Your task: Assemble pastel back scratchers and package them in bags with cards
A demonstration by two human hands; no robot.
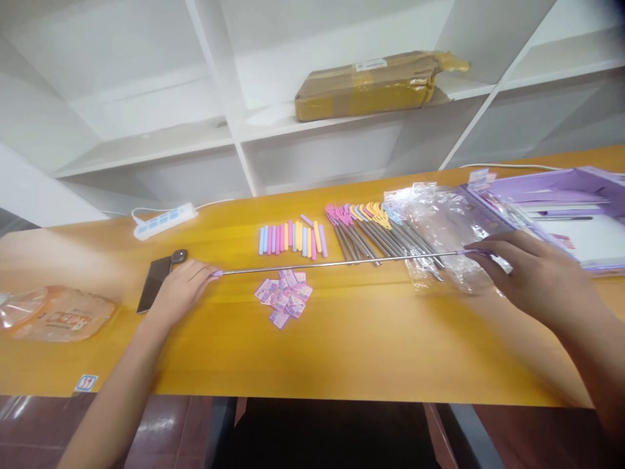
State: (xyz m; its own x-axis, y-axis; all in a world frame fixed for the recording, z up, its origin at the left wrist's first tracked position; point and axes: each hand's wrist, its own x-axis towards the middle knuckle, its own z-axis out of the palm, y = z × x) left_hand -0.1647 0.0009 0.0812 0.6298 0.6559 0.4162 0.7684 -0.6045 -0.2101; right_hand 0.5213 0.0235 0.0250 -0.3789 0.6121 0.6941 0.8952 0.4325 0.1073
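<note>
A telescopic back scratcher (pixel 342 263), drawn out long, stretches level above the table between my hands. My left hand (pixel 188 286) is closed on its purple end, and my right hand (pixel 530 270) grips the other purple end, whose shape is partly covered by the fingers. Below the rod lies a loose pile of small pink and purple printed cards (pixel 288 296). Just beyond it, pastel sticks (pixel 293 239) that look like handle sleeves form a row. Several back scratchers (pixel 375 231) with pink, yellow and blue claw heads lie side by side, some partly under clear plastic wrap (pixel 439 221).
A purple box (pixel 576 179) with papers and a rod inside stands at right. At left are a phone (pixel 155 283), a small dark object (pixel 179 256), an orange plastic bag (pixel 61 314) and a power strip (pixel 166 220). A taped carton (pixel 366 88) sits on the white shelf (pixel 273 127).
</note>
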